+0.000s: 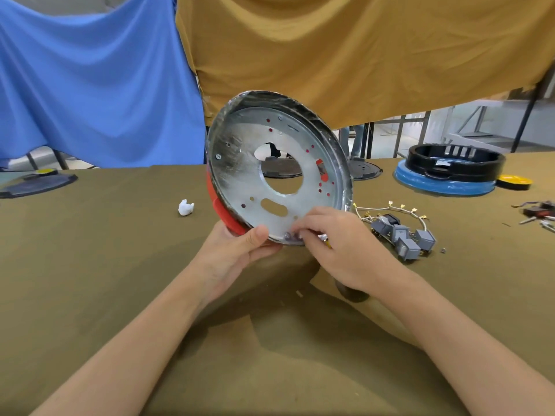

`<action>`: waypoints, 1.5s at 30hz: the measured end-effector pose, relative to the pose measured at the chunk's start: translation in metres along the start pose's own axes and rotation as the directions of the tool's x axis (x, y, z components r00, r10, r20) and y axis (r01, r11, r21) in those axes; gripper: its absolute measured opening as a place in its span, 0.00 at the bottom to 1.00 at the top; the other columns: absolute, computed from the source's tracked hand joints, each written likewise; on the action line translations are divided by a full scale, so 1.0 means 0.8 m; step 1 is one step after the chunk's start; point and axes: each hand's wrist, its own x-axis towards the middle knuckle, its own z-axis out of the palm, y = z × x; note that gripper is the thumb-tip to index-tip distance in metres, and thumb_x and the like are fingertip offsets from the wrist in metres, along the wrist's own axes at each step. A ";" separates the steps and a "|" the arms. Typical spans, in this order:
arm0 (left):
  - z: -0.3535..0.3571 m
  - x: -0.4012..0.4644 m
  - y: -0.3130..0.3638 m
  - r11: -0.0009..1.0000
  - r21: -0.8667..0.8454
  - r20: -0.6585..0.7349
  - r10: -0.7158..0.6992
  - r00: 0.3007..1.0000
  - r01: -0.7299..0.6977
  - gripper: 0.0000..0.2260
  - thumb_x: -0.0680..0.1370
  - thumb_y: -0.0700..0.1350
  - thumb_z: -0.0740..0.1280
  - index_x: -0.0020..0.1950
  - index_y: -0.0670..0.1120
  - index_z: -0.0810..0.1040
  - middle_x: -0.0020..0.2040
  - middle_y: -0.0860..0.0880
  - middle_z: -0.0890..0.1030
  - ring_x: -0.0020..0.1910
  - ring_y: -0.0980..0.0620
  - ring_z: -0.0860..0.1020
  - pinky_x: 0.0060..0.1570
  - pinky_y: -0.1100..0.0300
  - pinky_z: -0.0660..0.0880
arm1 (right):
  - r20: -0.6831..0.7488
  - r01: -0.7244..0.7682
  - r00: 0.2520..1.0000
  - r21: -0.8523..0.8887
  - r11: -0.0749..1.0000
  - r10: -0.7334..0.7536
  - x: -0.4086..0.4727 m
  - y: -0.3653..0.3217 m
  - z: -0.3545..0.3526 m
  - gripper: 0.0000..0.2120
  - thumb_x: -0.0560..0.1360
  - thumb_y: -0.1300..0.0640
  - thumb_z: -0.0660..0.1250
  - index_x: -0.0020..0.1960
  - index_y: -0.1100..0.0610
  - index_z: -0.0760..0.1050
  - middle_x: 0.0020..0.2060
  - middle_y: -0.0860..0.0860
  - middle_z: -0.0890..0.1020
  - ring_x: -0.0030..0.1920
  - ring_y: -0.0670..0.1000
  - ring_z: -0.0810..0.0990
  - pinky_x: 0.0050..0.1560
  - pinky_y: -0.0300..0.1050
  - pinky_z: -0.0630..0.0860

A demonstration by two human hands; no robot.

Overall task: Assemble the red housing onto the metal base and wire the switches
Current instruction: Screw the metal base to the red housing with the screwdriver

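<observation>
The round metal base point(240, 172) is held up on edge above the table, its flat inner face with the big centre hole toward me. The red housing point(223, 213) shows behind its lower left rim and through small holes. My left hand point(237, 250) grips the bottom edge, thumb on the metal face. My right hand point(333, 244) pinches a small screw at the lower rim and holds a yellow-handled tool whose tip peeks out by the fingers. Several grey switches point(402, 235) with white wires point(390, 207) lie on the table to the right.
A crumpled white scrap point(185, 207) lies left of the base. A black ring housing on a blue disc point(450, 169) and a yellow tape roll point(513, 181) sit at the back right. Dark flat plates point(36, 183) are at the far left. Loose parts point(537, 211) lie at the right edge.
</observation>
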 end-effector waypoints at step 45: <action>0.002 -0.004 0.003 0.999 -0.041 -0.004 -0.003 1.000 0.003 0.29 0.66 0.51 0.82 0.64 0.44 0.80 0.62 0.37 0.81 0.59 0.36 0.81 0.53 0.44 0.81 | -0.082 0.222 0.968 -0.164 0.961 -0.238 -0.024 -0.006 0.006 0.10 0.73 0.62 0.73 0.54 0.61 0.84 0.40 0.53 0.81 0.42 0.54 0.79 0.41 0.51 0.79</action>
